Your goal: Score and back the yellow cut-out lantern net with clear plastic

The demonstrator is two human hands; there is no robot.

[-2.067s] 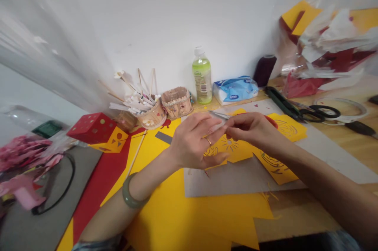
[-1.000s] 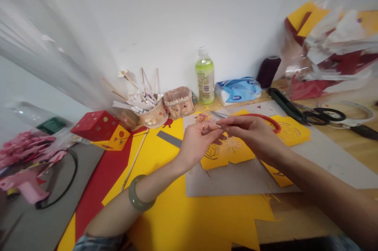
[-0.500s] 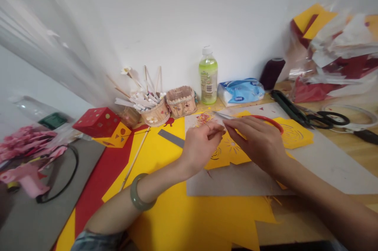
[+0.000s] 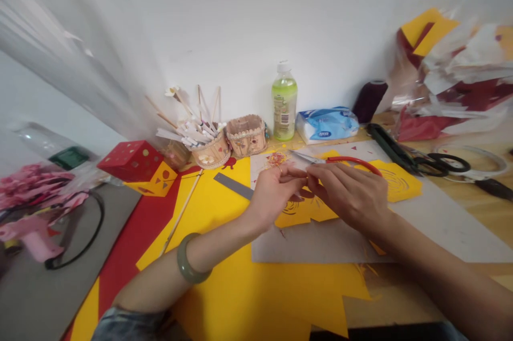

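1. Table [image 4: 374, 306]: wooden, with the bottle [image 4: 284, 108] upright near its back.
2. Yellow sheet [image 4: 256, 298]: in front of the bottle, reaching to the left.
3. Board [image 4: 296, 247]: grey, flat, in front of the bottle and stretching to the right, partly over the yellow sheet.
4. Cut-out cards [image 4: 306, 216]: yellow, on the board, in front of the bottle and off to its right, partly under the hands.
5. Right hand [image 4: 350, 188]: in front of the bottle, to the right; fingers bent and pressed together, tips meeting the other hand's.
6. Left hand [image 4: 276, 194]: in front of the bottle; fingers curled, thumb and fingertips drawn together. I cannot tell whether either hand pinches anything.
7. Red scissors [image 4: 331, 160]: in front of the bottle, to the right, just beyond the right hand; contact unclear.
8. Ruler [image 4: 234, 186]: in front of the bottle, to the left, on the yellow sheet.
9. Scraps [image 4: 277, 158]: red and yellow, a small heap just in front of the bottle.
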